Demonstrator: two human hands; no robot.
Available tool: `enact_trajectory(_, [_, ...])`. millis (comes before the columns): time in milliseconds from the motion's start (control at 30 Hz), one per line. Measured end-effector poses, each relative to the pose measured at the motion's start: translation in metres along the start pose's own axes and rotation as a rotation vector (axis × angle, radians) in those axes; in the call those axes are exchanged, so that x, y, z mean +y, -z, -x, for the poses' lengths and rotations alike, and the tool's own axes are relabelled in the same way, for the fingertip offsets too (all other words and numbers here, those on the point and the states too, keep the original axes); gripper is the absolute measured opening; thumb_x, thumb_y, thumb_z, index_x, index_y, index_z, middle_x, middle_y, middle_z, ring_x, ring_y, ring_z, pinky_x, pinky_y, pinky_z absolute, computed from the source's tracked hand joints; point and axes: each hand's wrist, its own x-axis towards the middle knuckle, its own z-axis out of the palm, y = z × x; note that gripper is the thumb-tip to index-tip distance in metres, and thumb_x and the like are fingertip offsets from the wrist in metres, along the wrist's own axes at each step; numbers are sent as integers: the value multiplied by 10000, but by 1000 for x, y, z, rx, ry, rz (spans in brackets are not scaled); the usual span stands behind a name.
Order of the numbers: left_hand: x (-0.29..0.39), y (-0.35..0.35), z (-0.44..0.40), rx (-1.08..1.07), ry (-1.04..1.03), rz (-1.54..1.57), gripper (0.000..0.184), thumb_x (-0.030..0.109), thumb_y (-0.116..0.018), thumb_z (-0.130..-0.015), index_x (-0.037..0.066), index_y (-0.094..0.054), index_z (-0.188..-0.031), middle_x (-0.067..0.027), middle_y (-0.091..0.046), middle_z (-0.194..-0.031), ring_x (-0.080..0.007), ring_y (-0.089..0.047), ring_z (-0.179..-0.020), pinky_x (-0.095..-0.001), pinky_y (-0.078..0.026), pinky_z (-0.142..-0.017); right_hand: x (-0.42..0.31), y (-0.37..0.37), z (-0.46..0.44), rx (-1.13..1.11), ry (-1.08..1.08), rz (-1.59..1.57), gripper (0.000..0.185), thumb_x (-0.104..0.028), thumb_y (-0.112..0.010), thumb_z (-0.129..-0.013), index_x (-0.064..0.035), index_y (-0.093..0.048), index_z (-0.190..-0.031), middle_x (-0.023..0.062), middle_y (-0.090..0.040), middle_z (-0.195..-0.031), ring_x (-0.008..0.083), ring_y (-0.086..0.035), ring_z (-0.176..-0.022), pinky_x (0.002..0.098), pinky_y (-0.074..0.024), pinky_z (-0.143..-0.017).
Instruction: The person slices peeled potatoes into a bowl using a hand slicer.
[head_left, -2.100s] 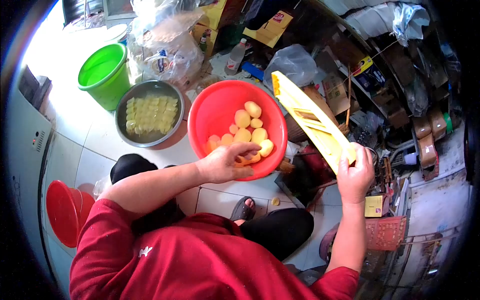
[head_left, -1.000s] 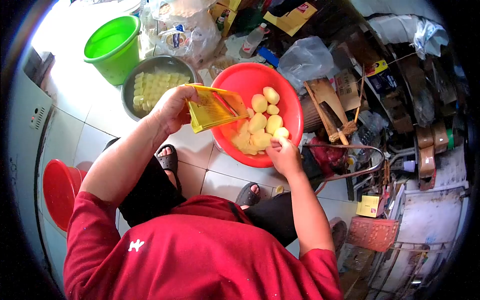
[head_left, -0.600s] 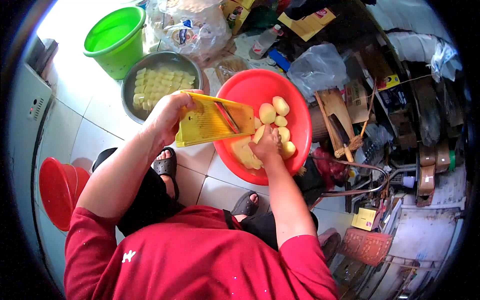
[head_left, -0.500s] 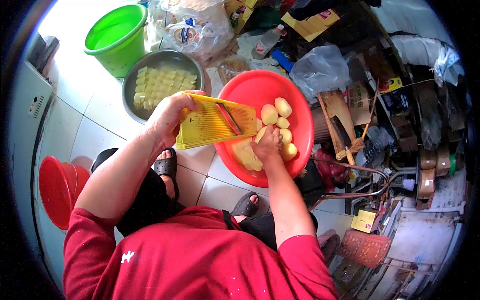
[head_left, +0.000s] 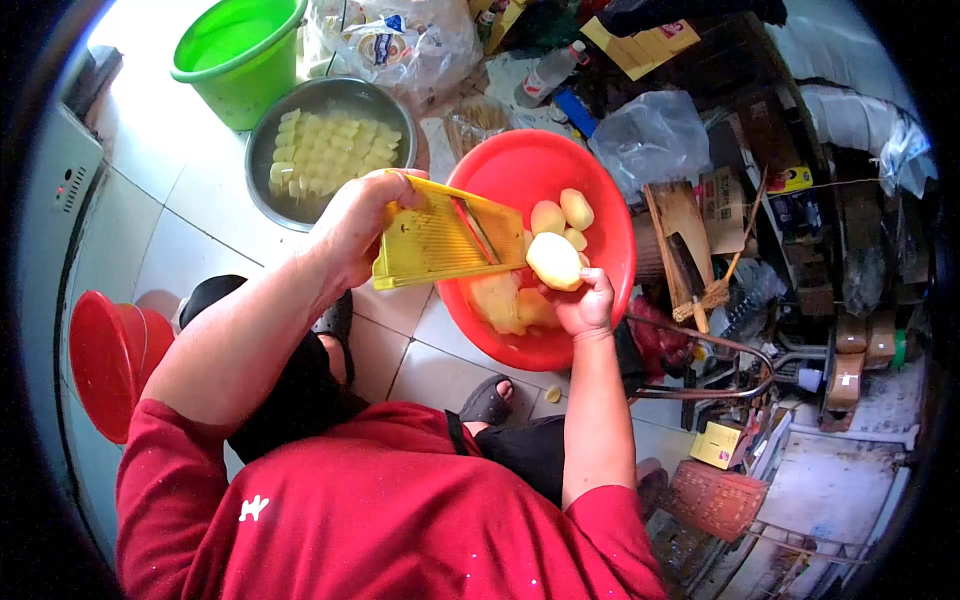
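My left hand (head_left: 362,220) grips the upper end of a yellow mandoline slicer (head_left: 425,245), tilted with its slanted blade facing up. The slicer's far end reaches over a red basin (head_left: 625,245). My right hand (head_left: 585,305) pinches a peeled potato (head_left: 554,262) above the basin, close beside the slicer's end. Behind it, several peeled potatoes (head_left: 577,209) lie in the basin. Pale potato slices (head_left: 497,303) are heaped on the basin's near left side.
Beyond my left hand, a metal bowl (head_left: 258,195) holds rows of pale cut pieces. A green bucket (head_left: 238,75) stands behind it, and a red bucket (head_left: 105,365) is at far left. A metal-framed chair (head_left: 710,392) is right of the basin. A small pale piece (head_left: 553,394) lies on the tiles.
My right hand has lifted a potato from among the others in the basin and turned it up beside the slicer. The slicer has shifted slightly right. A small piece now shows on the floor.
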Motion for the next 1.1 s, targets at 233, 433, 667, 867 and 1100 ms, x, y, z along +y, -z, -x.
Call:
enact_trajectory(233, [-7,-1,0,-25,4,-10,400,109,-562,-747,14,-551,-1135,-155,-613,-1060,-294,-620,-954,-424,-510,-886,11,-16,0,58,116,223,593,-258,-548,-749,4,-502,-1279,135,-593,-1185,261,-583,-1069,370,-467,-940])
enact_trajectory(433, [-6,-5,3,-31,1,-22,428,99,-572,-759,18,-528,-1177,-153,-598,-1094,-290,-608,-987,-427,-505,-896,11,-15,-17,19,80,324,541,-178,-553,-760,14,-507,-1264,140,-590,-1172,242,-572,-1079,354,-444,-973])
enact_trajectory(667, [-8,-3,1,-68,-13,-48,409,101,-569,-761,20,-536,-1161,-150,-607,-1068,-274,-620,-959,-402,-519,-872,13,-50,-6,128,300,730,490,-180,-624,-798,30,-519,-1227,124,-594,-1107,204,-561,-1047,316,-444,-946])
enact_trajectory(867, [-6,-9,4,-21,-40,-113,398,87,-565,-751,12,-543,-1142,-143,-616,-1033,-265,-627,-937,-393,-526,-859,22,-42,-12,334,236,613,403,-220,-571,-872,7,-533,-1203,131,-597,-1087,223,-593,-956,327,-502,-848])
enact_trajectory(1100, [-12,-2,-5,-45,-64,-131,412,81,-561,-753,-1,-538,-1156,-149,-616,-1041,-255,-628,-944,-382,-527,-856,22,-27,-14,396,-72,304,405,-277,-530,-914,-6,-529,-1215,121,-614,-1083,245,-626,-896,371,-548,-707])
